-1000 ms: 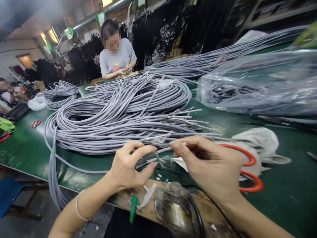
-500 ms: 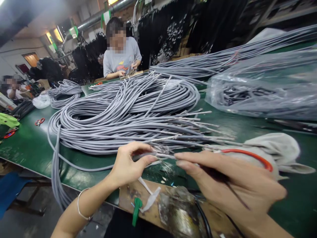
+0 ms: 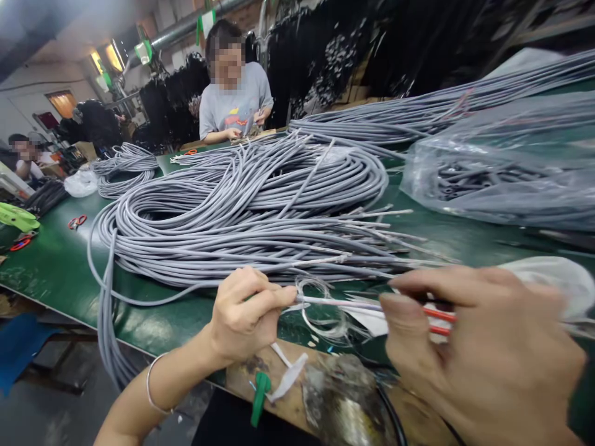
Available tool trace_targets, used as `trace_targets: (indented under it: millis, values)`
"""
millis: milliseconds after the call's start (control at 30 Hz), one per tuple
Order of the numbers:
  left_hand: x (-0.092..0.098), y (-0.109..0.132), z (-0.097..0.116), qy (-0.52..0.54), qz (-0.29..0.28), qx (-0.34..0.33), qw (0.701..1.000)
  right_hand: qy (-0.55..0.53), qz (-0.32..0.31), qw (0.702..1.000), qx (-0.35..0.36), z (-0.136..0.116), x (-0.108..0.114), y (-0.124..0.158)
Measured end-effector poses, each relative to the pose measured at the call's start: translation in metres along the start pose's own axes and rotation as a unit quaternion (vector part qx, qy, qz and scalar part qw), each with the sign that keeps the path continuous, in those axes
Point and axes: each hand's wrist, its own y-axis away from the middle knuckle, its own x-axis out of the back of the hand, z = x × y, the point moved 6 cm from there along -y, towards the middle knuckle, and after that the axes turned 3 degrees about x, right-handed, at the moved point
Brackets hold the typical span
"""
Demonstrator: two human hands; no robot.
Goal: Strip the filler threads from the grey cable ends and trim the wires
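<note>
My left hand (image 3: 244,313) pinches the stripped end of a grey cable (image 3: 334,302) just above the near edge of the green table (image 3: 51,266). My right hand (image 3: 478,353) grips the thin inner wires of that same cable further right, close to the camera and blurred. Clear film (image 3: 325,322) curls in loops under the stretched wires. Red scissor handles (image 3: 439,322) show just behind my right fingers. A large coil of grey cables (image 3: 242,210) lies behind both hands, its stripped ends pointing right.
A clear plastic bag (image 3: 502,167) of dark parts lies at the right, a white cloth (image 3: 553,279) beside it. Another person sits across the table (image 3: 235,93); another is at far left (image 3: 25,158). Smaller cable coils (image 3: 123,167) and red scissors (image 3: 77,221) lie on the left.
My right hand has pulled rightward and toward the camera, drawing the inner wires out straight. The film has come loose into loops. My left hand keeps its pinch.
</note>
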Motion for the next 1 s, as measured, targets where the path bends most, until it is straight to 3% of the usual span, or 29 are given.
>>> trace_targets:
  millis: [133,333,500,600,800,900,1000]
  values:
    - [0.001,0.001,0.002,-0.032,0.005,-0.020,0.999,0.035,-0.021,0.991,0.126,-0.017,-0.004,0.000]
    - [0.000,0.002,0.004,-0.042,-0.001,-0.036,0.998,0.083,-0.039,0.974,0.209,-0.027,-0.009,0.002]
    - [0.000,0.002,0.006,-0.049,0.001,-0.056,0.997,0.096,0.028,0.960,0.260,-0.035,-0.002,-0.001]
    - [0.001,0.003,0.006,-0.048,0.007,-0.052,0.997,0.086,0.057,0.962,0.254,-0.033,0.000,-0.003]
    - [-0.002,-0.003,-0.006,0.000,-0.036,0.080,0.996,0.008,0.118,0.979,0.166,-0.021,0.010,0.002]
    - [-0.003,-0.005,-0.005,0.013,-0.045,0.087,0.995,-0.007,0.108,0.988,0.109,-0.015,0.011,0.001]
    - [-0.004,-0.004,-0.005,0.015,-0.056,0.090,0.994,0.008,0.080,0.986,0.144,-0.020,0.007,-0.002]
